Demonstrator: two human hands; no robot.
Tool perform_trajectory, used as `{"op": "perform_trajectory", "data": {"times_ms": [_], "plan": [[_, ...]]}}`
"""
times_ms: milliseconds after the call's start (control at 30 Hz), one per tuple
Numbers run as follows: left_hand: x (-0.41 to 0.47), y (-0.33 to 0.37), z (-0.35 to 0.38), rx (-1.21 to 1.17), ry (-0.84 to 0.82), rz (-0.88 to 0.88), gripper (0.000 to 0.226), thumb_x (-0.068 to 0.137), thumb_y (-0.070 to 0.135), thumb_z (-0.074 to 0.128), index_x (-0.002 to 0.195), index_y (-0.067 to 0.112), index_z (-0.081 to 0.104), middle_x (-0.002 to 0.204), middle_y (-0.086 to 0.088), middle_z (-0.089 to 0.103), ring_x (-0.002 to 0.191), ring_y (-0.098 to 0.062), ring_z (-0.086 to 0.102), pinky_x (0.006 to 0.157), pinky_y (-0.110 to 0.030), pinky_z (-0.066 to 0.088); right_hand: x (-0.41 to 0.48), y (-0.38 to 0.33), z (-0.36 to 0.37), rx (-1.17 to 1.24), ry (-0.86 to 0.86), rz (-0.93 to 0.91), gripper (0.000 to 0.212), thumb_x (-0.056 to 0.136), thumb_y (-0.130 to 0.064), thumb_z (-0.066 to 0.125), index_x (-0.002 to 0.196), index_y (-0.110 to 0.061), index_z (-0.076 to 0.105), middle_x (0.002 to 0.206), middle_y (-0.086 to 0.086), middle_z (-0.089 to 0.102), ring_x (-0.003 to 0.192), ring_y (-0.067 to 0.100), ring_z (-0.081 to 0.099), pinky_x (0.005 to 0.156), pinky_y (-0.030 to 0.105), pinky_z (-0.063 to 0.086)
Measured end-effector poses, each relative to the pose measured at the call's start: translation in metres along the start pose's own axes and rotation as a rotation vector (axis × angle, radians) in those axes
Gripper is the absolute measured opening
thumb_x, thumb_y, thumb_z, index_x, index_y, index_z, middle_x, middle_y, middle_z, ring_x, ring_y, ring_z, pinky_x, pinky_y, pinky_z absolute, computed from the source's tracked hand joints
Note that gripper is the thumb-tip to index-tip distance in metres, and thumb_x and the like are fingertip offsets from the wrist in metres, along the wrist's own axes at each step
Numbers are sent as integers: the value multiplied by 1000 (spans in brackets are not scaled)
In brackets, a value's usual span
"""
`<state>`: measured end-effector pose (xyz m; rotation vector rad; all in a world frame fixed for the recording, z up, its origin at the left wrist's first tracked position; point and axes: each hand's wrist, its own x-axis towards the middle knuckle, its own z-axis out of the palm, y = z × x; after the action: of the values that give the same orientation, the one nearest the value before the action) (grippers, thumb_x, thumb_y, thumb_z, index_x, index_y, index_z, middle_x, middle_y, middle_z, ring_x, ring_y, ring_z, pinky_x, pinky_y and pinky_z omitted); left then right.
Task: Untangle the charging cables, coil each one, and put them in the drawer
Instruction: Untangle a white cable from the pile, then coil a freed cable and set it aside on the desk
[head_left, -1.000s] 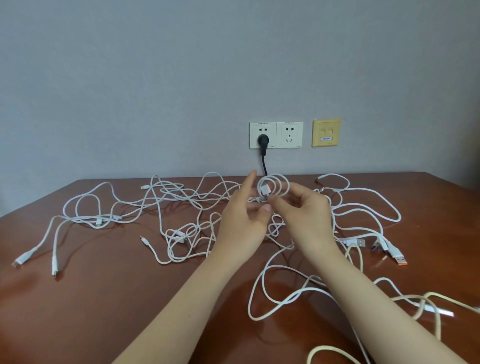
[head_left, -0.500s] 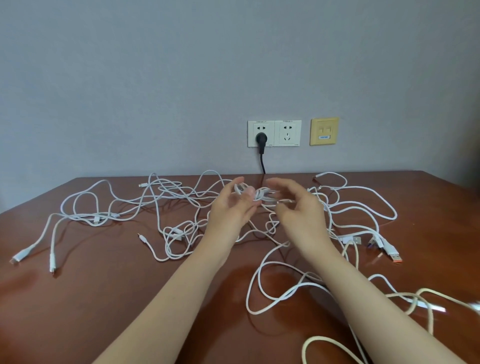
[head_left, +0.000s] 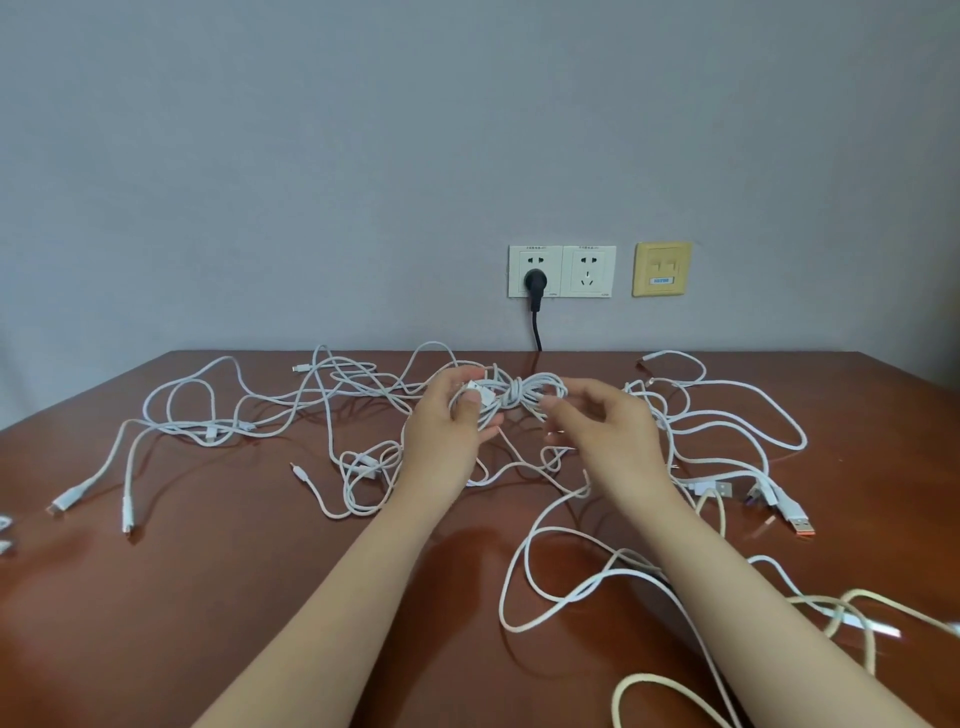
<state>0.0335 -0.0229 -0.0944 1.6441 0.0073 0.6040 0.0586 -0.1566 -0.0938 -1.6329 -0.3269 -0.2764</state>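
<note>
The coil (head_left: 519, 397) is below the socket (head_left: 562, 271), lifted a little over the table (head_left: 208, 597) and held between both hands. It is a small white bundle, with a few turns of cable wrapped around its middle. The left hand (head_left: 447, 431) grips the left loop: the fingers curl under it and the thumb presses a white connector against the bundle. The right hand (head_left: 605, 431) pinches the right loop between thumb and forefinger, and its other fingers are loosely bent.

The loose cables (head_left: 332, 395) lie tangled on the table below the socket and spread far to both sides of it. Some strands pass under the hands and the forearms. Below the socket and to the right, an orange plug (head_left: 797, 525) lies near two other connectors. Further down on that side a cream cable (head_left: 862, 613) makes loops at the near edge. Below the socket and far to the left, two long white ends lie side by side.

A black plug (head_left: 534, 282) sits in the left half of the socket, and its cord goes down behind the table. A yellow plate (head_left: 661, 268) is just right of the socket on the wall.
</note>
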Motion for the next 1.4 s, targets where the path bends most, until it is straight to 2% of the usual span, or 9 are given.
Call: {"op": "perform_trajectory", "data": {"times_ms": [100,167,367,567,733,867,1033,1200,1400], "plan": [[-1,-11,-4,549,-82,334,30,94,14,52,123,20,54,123,1,49,105,-12,52,89,-18,38,0,-1,0,61,1,49,6,83,-9,67,80,-14,69,69,0,69,55,8,64,72,32,56],[-2,-16,-4,666,-91,418,34,90,17,58,124,17,55,126,-1,48,115,-16,48,95,-25,38,-1,-1,0,90,-21,65,11,84,-9,67,75,-17,68,68,1,69,57,9,65,73,32,56],[-9,-11,-7,663,10,420,31,86,17,64,117,17,62,116,0,62,111,-22,54,96,-36,40,-6,-9,2,39,-82,68,8,83,-10,67,77,-15,70,65,3,68,58,14,61,71,38,53],[-33,-6,-27,757,25,312,31,92,20,55,123,18,57,122,1,59,115,-21,48,96,-33,35,-14,-17,14,-207,-196,5,20,79,-16,71,96,-23,64,70,-9,62,64,7,57,65,22,48],[-37,4,-74,941,-37,318,32,93,22,53,126,19,54,125,2,56,117,-20,46,96,-30,30,-15,-43,34,-499,-476,-211,22,80,-15,70,100,-24,67,82,-2,65,62,-3,54,62,12,39],[-36,17,-115,874,-72,278,30,91,18,57,121,16,59,123,1,59,118,-19,46,96,-26,29,-20,-70,62,-652,-545,-335,13,82,-14,66,94,-15,71,88,3,68,78,11,57,72,20,40],[-31,33,-165,938,-78,259,31,88,14,60,120,14,60,125,-1,59,119,-20,45,97,-25,28,-36,-81,108,-584,-544,-325,12,80,-12,65,89,-17,70,86,5,70,80,18,62,74,24,44],[-27,42,-226,1067,-123,233,29,84,14,65,112,19,64,110,-2,64,108,-23,53,90,-33,40,-53,-87,163,-373,-528,-199,15,79,-3,64,91,-11,70,76,-4,63,60,0,57,66,15,48],[-28,49,-282,1312,-146,264,30,85,8,59,112,21,63,99,-1,66,101,-24,53,81,-29,36,-69,-86,233,-166,-534,-24,27,75,3,60,66,-22,63,63,3,64,60,18,62,75,37,57]]}}
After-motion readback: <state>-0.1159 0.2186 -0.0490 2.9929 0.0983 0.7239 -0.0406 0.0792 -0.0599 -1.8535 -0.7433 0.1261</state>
